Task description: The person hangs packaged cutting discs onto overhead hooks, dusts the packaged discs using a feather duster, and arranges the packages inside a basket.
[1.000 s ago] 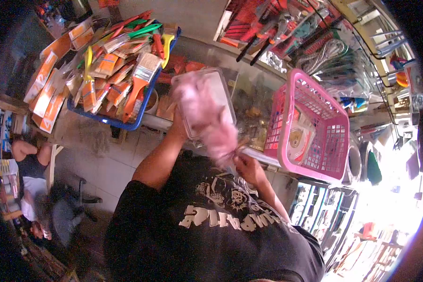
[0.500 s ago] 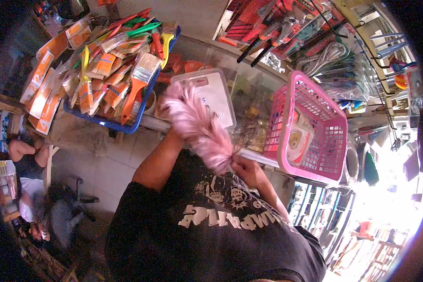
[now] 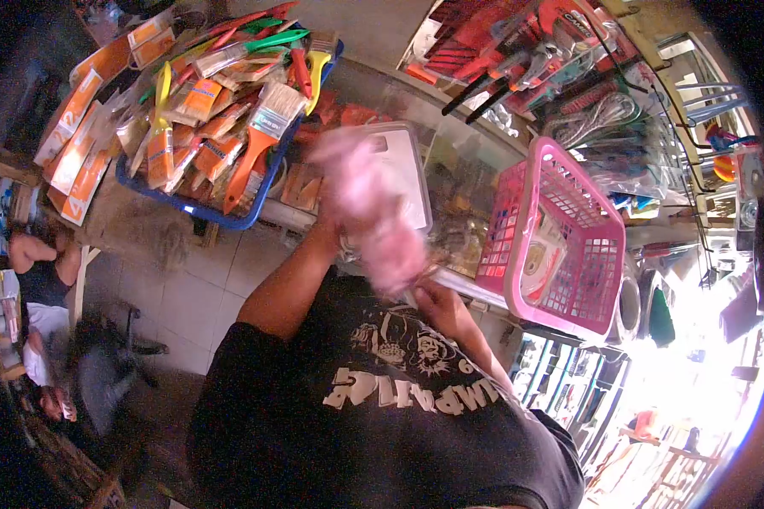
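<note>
A fluffy pink feather duster [image 3: 380,233], smeared by motion, lies across the view in front of my body. My right hand [image 3: 437,304] is closed around its lower end, near my chest. Toward the duster's upper part is my left hand [image 3: 328,227]; the feathers and blur hide its fingers, so its grip cannot be told. Behind the duster, a pale rectangular plastic box [image 3: 409,161] rests on the glass counter [image 3: 454,170], partly covered by the feathers.
To the left, a blue tray [image 3: 248,219] is heaped with paintbrushes [image 3: 267,127]. A pink plastic basket [image 3: 518,284] holding packaged items stands right. Packaged tools [image 3: 518,68] hang or lie at the upper right. Another person [image 3: 47,331] is at the far left.
The duster has shifted slightly up and its feathers look more bunched and blurred. The view has moved a little, so tray and basket sit slightly differently. My right hand keeps its hold.
</note>
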`<state>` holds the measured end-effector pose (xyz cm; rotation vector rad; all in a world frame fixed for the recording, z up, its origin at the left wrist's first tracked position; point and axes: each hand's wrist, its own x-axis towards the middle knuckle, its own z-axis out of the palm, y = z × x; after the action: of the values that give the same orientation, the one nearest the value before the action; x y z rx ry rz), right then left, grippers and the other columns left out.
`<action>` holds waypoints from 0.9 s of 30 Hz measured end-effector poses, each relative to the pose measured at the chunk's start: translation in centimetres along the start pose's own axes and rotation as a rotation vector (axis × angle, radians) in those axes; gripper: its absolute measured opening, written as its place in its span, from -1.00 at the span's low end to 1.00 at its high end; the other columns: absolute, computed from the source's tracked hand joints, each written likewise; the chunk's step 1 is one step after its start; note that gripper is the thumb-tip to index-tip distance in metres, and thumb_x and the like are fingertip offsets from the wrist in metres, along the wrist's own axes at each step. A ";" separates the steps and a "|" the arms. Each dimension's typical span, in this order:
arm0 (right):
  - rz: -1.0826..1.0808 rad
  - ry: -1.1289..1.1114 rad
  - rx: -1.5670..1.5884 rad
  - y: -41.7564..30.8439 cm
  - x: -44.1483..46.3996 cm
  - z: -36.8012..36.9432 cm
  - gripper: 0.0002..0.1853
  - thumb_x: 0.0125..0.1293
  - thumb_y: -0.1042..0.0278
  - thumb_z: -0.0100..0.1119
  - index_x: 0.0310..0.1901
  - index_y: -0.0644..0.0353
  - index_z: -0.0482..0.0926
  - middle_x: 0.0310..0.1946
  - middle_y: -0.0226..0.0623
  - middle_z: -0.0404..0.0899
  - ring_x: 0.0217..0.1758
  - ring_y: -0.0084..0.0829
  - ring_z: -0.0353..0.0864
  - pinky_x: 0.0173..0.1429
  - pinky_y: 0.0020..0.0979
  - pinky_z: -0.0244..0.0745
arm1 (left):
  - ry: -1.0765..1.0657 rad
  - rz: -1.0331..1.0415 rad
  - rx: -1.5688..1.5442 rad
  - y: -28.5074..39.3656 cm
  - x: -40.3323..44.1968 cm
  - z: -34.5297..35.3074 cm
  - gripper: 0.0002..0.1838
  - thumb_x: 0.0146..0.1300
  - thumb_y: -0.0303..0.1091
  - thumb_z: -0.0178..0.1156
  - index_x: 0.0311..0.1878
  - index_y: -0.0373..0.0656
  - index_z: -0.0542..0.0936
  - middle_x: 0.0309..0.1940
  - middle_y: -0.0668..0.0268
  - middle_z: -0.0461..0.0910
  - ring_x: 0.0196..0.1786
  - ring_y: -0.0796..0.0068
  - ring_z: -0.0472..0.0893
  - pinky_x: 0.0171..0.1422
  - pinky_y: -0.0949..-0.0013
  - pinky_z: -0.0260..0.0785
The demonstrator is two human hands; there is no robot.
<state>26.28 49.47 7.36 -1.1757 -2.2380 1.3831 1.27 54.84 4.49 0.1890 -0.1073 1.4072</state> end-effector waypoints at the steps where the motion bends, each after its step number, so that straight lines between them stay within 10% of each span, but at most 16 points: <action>1: 0.053 -0.031 -0.067 -0.7 -0.3 -0.2 -0.60 0.36 0.02 -0.15 -0.24 0.27 0.42 -0.48 -0.16 0.44 -0.38 -0.28 0.42 -0.19 -0.24 0.35 | -0.052 -0.015 -0.021 0.1 0.0 0.4 -0.38 0.30 0.13 -0.19 0.30 -0.06 0.16 0.17 0.25 0.29 0.19 0.23 0.31 0.29 0.13 0.20; 4: 0.543 0.034 0.109 0.6 0.3 0.0 -0.58 0.35 0.01 -0.12 -0.12 0.28 0.43 -0.31 -0.07 0.50 -0.17 -0.21 0.48 0.02 -0.27 0.33 | -0.184 -0.004 0.013 0.3 -0.1 -0.3 -0.39 0.31 0.09 -0.15 0.30 -0.07 0.14 0.17 0.25 0.28 0.19 0.25 0.30 0.30 0.15 0.19; 9: 0.139 -0.043 -0.093 -1.1 0.0 0.3 -0.57 0.34 -0.04 -0.11 -0.24 0.27 0.42 -0.45 -0.12 0.48 -0.37 -0.22 0.42 -0.17 -0.23 0.34 | 0.116 0.120 0.127 -1.3 -0.5 -4.5 -0.47 0.36 -0.02 -0.24 0.28 -0.14 0.18 0.19 0.23 0.28 0.20 0.28 0.31 0.28 0.17 0.21; 12: 0.662 0.078 0.148 -2.9 1.1 -0.6 -0.56 0.31 -0.02 -0.04 -0.12 0.27 0.46 -0.22 0.01 0.53 -0.08 -0.11 0.50 0.03 -0.22 0.33 | 0.051 0.076 0.095 -0.3 -0.5 -1.1 -0.48 0.35 -0.09 -0.18 0.28 -0.18 0.16 0.21 0.22 0.22 0.24 0.32 0.25 0.28 0.19 0.21; 16: 0.093 -0.020 -0.166 0.6 -0.3 -0.3 -0.59 0.31 -0.02 -0.04 -0.25 0.25 0.42 -0.56 -0.17 0.46 -0.41 -0.23 0.49 -0.22 -0.20 0.41 | -0.003 -0.036 -0.030 -0.2 -0.1 -0.6 -0.43 0.28 -0.07 -0.06 0.25 -0.21 0.20 0.17 0.19 0.27 0.22 0.27 0.28 0.28 0.16 0.20; 21: 0.654 0.087 0.216 -1.1 0.2 -1.5 -0.68 0.29 0.12 0.00 -0.16 0.25 0.46 -0.38 -0.09 0.53 -0.27 -0.19 0.53 -0.16 -0.25 0.41 | -0.109 -0.129 -0.182 0.3 -0.3 2.2 -0.42 0.24 0.01 -0.03 0.22 -0.17 0.28 0.14 0.18 0.33 0.20 0.21 0.32 0.28 0.13 0.18; 25: 0.009 0.067 -0.152 -0.3 -0.2 -1.2 -0.63 0.34 0.06 -0.08 -0.44 0.21 0.42 -0.60 -0.30 0.42 -0.54 -0.48 0.43 -0.41 -0.36 0.36 | -0.029 -0.092 -0.135 0.0 -0.4 1.8 -0.43 0.28 0.06 -0.12 0.23 -0.11 0.28 0.12 0.19 0.34 0.15 0.22 0.35 0.27 0.11 0.19; 27: 0.435 0.088 0.057 -0.6 0.4 -1.6 -0.66 0.32 0.08 -0.05 -0.31 0.25 0.47 -0.46 -0.14 0.49 -0.35 -0.29 0.50 -0.23 -0.29 0.39 | 0.037 -0.053 -0.106 -0.2 -0.4 1.0 -0.44 0.30 0.08 -0.16 0.23 -0.09 0.28 0.10 0.19 0.36 0.12 0.23 0.37 0.27 0.10 0.20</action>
<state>26.67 50.64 8.60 -1.7397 -1.9404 1.4943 1.39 54.23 5.42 0.0774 -0.1450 1.3479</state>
